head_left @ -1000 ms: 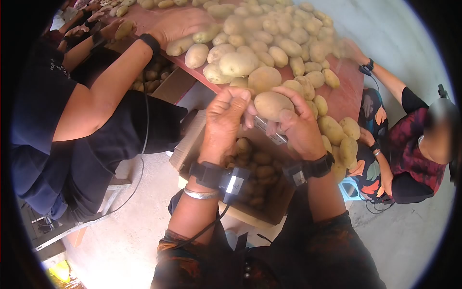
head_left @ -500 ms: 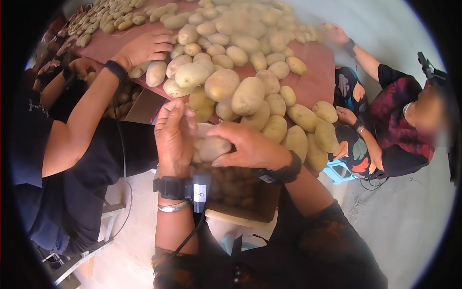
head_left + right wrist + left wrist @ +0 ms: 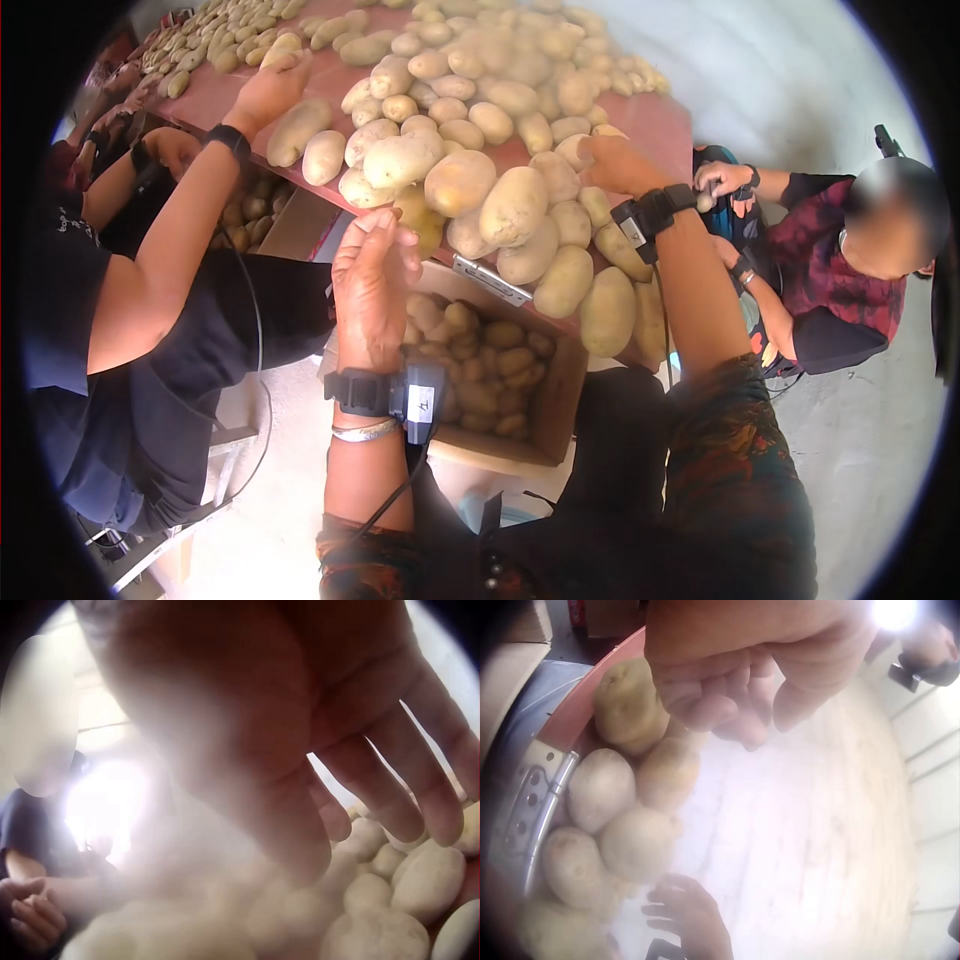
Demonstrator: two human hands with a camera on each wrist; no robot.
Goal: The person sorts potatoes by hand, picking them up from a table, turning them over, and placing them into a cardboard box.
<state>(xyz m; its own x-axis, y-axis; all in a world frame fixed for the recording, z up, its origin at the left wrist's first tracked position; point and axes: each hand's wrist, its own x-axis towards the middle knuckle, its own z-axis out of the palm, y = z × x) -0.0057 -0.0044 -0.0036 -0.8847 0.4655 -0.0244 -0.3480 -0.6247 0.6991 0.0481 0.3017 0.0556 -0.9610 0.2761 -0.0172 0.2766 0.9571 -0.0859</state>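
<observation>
Red wood or board, I cannot tell which, is forming the table (image 3: 660, 125), and pale yellow potatoes (image 3: 460, 182) are lying heaped across it. At the table's near edge, a metal hinge (image 3: 490, 280) is showing beside several large ones. Below that edge, a cardboard box (image 3: 565, 400) is holding more potatoes.

The left hand (image 3: 370, 270) is hovering just in front of the table, above the box's left side, its fingers curling loosely and its thumb lying close to them. The right hand (image 3: 625, 165) is reaching over the table's right part, palm down, its fingers spreading apart above the potatoes; whether a fingertip is touching one, I cannot tell. Black straps are circling both wrists, and a silver bracelet (image 3: 365, 432) is resting on the left forearm.

Left of the table, another person's hand (image 3: 270, 90) is holding a potato over it; on its right, a person in a dark red patterned top (image 3: 825, 255) is sitting.
</observation>
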